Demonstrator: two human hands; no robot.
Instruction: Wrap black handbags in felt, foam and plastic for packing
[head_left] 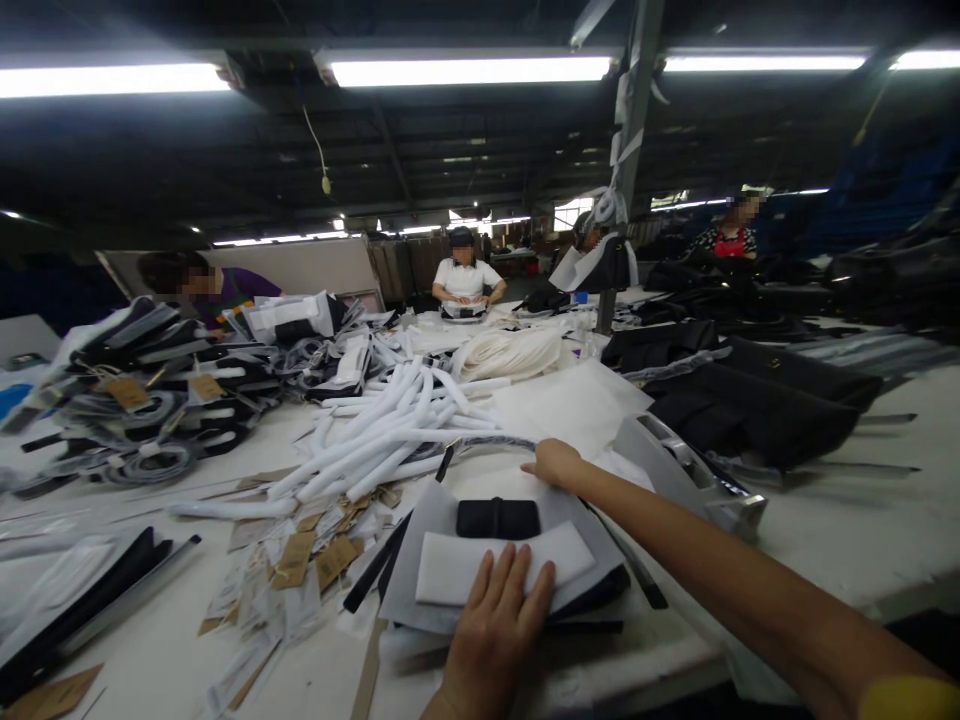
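My left hand (499, 610) lies flat, fingers spread, on a folded white foam sheet (435, 568). Under the foam is a thin translucent sheet (409, 575) over a black bag (600, 592), most of which is covered. A black tab (498, 518) shows just above the foam. At the far side of the bag, my right hand (556, 465) is curled at the end of a plastic-wrapped handle (491, 440), its fingers partly hidden. Black straps (379, 565) stick out on both sides of the bag.
White foam tubes (390, 430) and brown tags (292, 558) lie to the left, beyond them wrapped bags (172, 400). Black bags (757, 400) and a grey metal dispenser (690, 475) are on the right. A metal post (634, 130) rises behind. Several people work around the table.
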